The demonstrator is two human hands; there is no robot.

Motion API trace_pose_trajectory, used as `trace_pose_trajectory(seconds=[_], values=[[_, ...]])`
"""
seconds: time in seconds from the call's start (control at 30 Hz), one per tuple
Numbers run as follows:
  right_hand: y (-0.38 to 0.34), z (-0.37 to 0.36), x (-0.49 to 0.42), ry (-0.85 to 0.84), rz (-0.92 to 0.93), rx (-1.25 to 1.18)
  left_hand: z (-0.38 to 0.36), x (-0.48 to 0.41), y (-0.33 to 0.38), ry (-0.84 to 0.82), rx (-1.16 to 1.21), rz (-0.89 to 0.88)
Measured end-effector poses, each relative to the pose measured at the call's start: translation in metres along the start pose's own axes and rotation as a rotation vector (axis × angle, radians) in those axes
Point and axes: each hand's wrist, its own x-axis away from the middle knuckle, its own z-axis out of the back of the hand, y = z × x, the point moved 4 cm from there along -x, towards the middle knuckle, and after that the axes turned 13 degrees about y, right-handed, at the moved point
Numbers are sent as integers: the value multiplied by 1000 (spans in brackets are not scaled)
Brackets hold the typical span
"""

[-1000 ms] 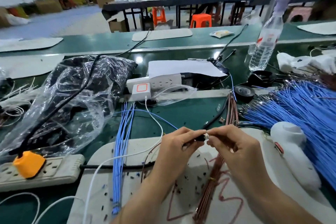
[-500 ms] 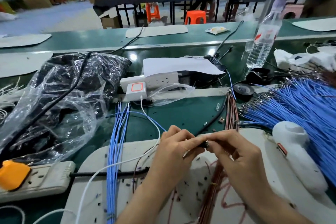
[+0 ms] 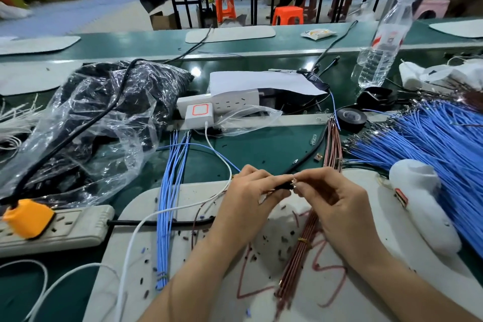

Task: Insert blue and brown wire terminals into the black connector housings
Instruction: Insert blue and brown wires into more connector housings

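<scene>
My left hand (image 3: 252,192) pinches a small black connector housing (image 3: 284,186) over the white mat (image 3: 183,264). My right hand (image 3: 332,195) meets it from the right, thumb and forefinger pinching a wire terminal (image 3: 294,182) at the housing's end. The wire's colour is hidden by my fingers. A tied bundle of brown wires (image 3: 300,246) lies under my right hand. A tied bundle of light blue wires (image 3: 167,217) lies left of my hands. A big heap of blue wires (image 3: 428,146) covers the right side.
A clear plastic bag of black parts (image 3: 99,123) sits at left, a power strip with an orange plug (image 3: 28,217) at front left. A white device (image 3: 420,204) lies on the mat's right. A water bottle (image 3: 379,47), black tape roll (image 3: 351,118) and white socket strip (image 3: 219,103) stand behind.
My hands stay together at the housing; the right fingers have shifted slightly at its end. The view has tilted a little, nothing else moved.
</scene>
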Motion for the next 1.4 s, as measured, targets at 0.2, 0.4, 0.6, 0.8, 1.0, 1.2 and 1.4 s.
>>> trace_pose_trajectory(seconds=[0.2, 0.4, 0.6, 0.8, 1.0, 1.2, 1.4], values=[[0, 2, 0, -19, -54, -34, -1, 0, 5, -51, -13, -37], [10, 2, -6, -55, -242, -198, -4, 1, 6, -97, 84, 35], [13, 0, -8, -151, -298, -257, -3, 0, 8, -135, 134, 65], [16, 0, -7, -175, -327, -272, -1, 0, 9, -123, 103, 50], [14, 3, -8, -272, -214, -132, 1, -1, 7, -132, 109, 47], [11, 4, -10, -283, -320, -242, 0, -2, 11, -154, 127, 24], [10, 6, -12, -317, -314, -241, 1, -2, 14, -156, 154, 36]])
